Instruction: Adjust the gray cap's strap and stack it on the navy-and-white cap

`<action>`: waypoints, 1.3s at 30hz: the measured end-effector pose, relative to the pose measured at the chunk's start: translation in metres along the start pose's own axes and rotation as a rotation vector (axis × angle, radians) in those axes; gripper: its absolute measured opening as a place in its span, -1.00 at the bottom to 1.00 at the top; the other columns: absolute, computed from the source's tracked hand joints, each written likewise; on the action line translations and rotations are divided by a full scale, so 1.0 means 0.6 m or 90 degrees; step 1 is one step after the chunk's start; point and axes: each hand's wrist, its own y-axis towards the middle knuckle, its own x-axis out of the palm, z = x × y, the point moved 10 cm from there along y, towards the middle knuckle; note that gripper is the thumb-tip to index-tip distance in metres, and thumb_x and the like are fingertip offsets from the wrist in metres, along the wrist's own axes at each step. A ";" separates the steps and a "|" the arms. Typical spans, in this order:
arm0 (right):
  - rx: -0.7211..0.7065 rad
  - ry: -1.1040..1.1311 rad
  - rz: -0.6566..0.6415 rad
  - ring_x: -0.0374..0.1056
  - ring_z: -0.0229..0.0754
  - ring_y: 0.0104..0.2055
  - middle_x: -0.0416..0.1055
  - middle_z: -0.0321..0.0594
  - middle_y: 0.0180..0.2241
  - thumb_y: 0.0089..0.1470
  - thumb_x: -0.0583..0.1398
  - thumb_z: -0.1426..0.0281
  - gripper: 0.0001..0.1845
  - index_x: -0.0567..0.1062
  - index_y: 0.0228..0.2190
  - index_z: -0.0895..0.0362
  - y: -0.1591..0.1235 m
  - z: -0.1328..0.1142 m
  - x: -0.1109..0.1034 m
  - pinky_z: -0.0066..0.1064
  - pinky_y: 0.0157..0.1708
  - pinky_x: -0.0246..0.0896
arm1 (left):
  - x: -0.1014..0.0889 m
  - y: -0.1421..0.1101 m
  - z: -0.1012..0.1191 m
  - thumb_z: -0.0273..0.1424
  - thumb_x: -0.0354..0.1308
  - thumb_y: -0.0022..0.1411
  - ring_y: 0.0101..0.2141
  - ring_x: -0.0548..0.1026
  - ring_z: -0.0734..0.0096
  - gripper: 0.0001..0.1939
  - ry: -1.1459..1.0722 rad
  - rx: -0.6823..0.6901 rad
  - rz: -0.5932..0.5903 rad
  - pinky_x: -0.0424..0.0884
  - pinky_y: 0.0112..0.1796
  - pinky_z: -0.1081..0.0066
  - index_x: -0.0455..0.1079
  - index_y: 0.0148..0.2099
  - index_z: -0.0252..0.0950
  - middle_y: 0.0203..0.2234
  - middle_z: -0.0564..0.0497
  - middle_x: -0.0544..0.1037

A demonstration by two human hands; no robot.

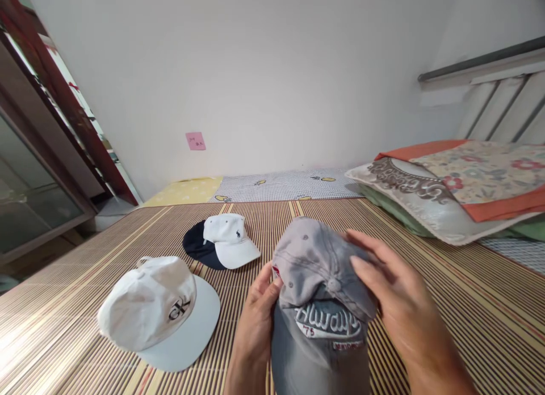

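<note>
A grey baseball cap (317,281) with raised white lettering on its front is held up in front of me, brim toward me. My left hand (255,321) grips its left side, thumb on the crown and fingers underneath. My right hand (395,298) rests on the right of the crown, fingers curved over the fabric. To the left a white cap (149,304) with a black logo lies on the striped bamboo mat (468,293). Farther back a smaller white cap (230,239) sits on top of a dark navy cap (198,247).
Stacked pillows (447,190) with floral and orange covers lie at the right by a slatted headboard (502,100). A checked sheet (289,185) runs along the white wall, which bears a pink note (195,141). A wood-framed glass door (38,173) stands at left.
</note>
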 end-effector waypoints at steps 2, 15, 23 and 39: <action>-0.005 -0.114 -0.050 0.47 0.18 0.21 0.56 -0.01 0.16 0.21 0.32 0.02 -0.45 0.54 0.13 0.01 0.003 0.010 0.020 0.08 0.23 0.39 | -0.002 0.008 -0.016 -0.30 0.48 0.13 0.04 0.64 0.02 -0.50 -0.007 -0.031 0.001 0.48 0.12 0.18 0.58 0.13 -0.22 -0.04 -0.13 0.73; -0.088 -0.123 -0.143 0.25 0.10 0.40 0.29 -0.11 0.39 0.36 0.22 0.08 -0.48 0.39 0.27 -0.11 -0.026 -0.015 0.072 0.15 0.38 0.19 | -0.163 -0.040 0.125 -0.30 0.28 0.37 0.15 0.51 0.35 -0.68 0.138 0.358 0.420 0.40 0.08 0.50 0.52 0.15 -0.09 0.10 0.06 0.63; -0.009 -0.189 -0.230 0.51 0.03 0.14 0.58 -0.06 0.08 0.33 0.20 0.00 -0.58 0.55 0.06 -0.05 -0.029 0.019 0.097 -0.06 0.08 0.55 | -0.289 0.003 0.026 -0.42 0.06 0.42 0.18 0.52 -0.06 -0.65 0.011 -0.001 0.550 0.53 0.07 -0.05 0.44 0.19 -0.34 0.17 -0.36 0.56; -0.006 -0.202 -0.319 0.56 -0.09 -0.01 0.63 -0.20 -0.06 0.36 0.18 0.13 -0.69 0.55 0.03 -0.05 -0.042 0.015 0.119 -0.16 0.05 0.49 | -0.328 0.014 0.057 -0.55 0.20 0.23 0.08 0.62 0.12 -0.49 0.095 0.145 0.591 0.54 0.06 0.12 0.42 0.22 -0.13 0.04 -0.12 0.66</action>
